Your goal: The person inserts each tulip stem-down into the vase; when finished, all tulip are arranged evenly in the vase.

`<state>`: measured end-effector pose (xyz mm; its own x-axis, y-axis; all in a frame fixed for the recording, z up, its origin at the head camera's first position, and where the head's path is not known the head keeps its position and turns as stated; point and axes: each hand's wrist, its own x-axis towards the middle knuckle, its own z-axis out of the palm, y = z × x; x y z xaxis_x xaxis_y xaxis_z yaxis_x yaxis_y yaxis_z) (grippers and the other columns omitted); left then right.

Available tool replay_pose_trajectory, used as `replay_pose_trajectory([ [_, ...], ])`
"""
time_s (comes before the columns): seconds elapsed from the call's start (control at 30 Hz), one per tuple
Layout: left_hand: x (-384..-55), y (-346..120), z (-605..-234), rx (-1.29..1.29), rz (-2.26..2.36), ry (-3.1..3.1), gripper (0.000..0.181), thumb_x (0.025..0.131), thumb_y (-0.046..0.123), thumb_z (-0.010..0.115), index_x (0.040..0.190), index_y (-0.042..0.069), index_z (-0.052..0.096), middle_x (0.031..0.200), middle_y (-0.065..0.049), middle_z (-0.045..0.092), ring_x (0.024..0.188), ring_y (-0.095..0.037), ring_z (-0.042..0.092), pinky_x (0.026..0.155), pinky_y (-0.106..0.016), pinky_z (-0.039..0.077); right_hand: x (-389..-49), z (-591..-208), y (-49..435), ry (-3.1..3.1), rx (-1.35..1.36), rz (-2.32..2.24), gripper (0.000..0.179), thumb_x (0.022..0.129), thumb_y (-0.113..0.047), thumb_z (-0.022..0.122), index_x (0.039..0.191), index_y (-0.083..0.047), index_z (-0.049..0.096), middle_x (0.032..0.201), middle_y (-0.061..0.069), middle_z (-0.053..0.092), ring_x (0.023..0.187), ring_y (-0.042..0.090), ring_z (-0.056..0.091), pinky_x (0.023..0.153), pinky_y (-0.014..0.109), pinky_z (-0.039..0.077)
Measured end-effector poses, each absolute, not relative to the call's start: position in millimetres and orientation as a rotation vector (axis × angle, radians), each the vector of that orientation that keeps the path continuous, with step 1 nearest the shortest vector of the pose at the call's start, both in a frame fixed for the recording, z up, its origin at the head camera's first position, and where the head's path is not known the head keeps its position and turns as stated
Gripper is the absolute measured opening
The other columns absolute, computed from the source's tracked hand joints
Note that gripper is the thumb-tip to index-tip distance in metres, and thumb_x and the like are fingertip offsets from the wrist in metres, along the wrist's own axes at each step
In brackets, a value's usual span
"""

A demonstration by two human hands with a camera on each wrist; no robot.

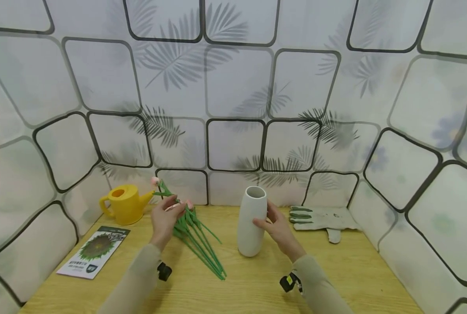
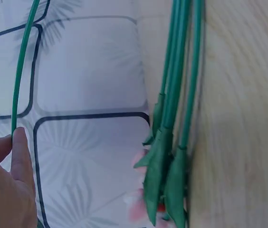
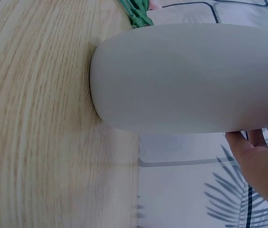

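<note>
My left hand (image 1: 164, 220) pinches the thin green stem (image 2: 21, 71) of one pink flower (image 1: 155, 180) between thumb and fingertip, lifted off the table. Below and beside that hand lie several more pink flowers with long green stems (image 1: 206, 253), their leafy green heads (image 2: 160, 175) close together in the left wrist view. A tall white vase (image 1: 251, 226) stands upright on the table, its round mouth open at the top. My right hand (image 1: 278, 229) grips the vase's right side, thumb in front; in the right wrist view its fingers touch the smooth vase wall (image 3: 186, 78).
A yellow watering can (image 1: 126, 205) stands at the back left, spout toward the flowers. In front of it lies a seed packet (image 1: 93, 252) with a sunflower picture. Pale gardening gloves (image 1: 323, 218) lie at the back right. Patterned fabric walls (image 1: 237, 144) enclose the wooden table (image 1: 225, 296).
</note>
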<state>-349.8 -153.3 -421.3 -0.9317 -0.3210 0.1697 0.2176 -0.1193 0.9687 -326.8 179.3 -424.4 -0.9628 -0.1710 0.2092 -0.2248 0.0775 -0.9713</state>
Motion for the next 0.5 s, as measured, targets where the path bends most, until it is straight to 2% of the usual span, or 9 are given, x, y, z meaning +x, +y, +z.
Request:
replay_pose_trajectory([
  [0.2,-347,-145,-403,0.078,-2.115,-1.766,0.048,0.086,0.0,0.072,0.132,0.002,0.057,0.11,-0.009,0.056,0.078,-0.005,0.067,0.072,-0.023,0.06,-326,-425,177,-2.283,0.405,2.056,0.079,0.089,-0.017,0.074,0.154,-0.019,0.029,0.153,0.013,0.04,0.14,0.035,0.04,0.112,0.057,0.036],
  [0.37,-348,-137,-388,0.041,-2.113,-1.726,0.047,0.088,0.001,0.071,0.132,0.003,0.056,0.112,-0.01,0.057,0.075,-0.007,0.07,0.072,-0.025,0.06,-327,-426,177,-2.287,0.412,2.059,0.079,0.089,-0.017,0.074,0.154,-0.021,0.029,0.151,0.013,0.044,0.137,0.032,0.044,0.112,0.055,0.037],
  [0.5,-351,-128,-375,0.027,-2.147,-1.617,0.045,0.087,-0.002,0.071,0.13,0.003,0.058,0.112,-0.007,0.056,0.076,-0.01,0.07,0.075,-0.028,0.061,-329,-427,179,-2.281,0.427,2.056,0.079,0.09,-0.016,0.073,0.154,-0.021,0.028,0.15,0.014,0.044,0.136,0.032,0.045,0.111,0.055,0.038],
])
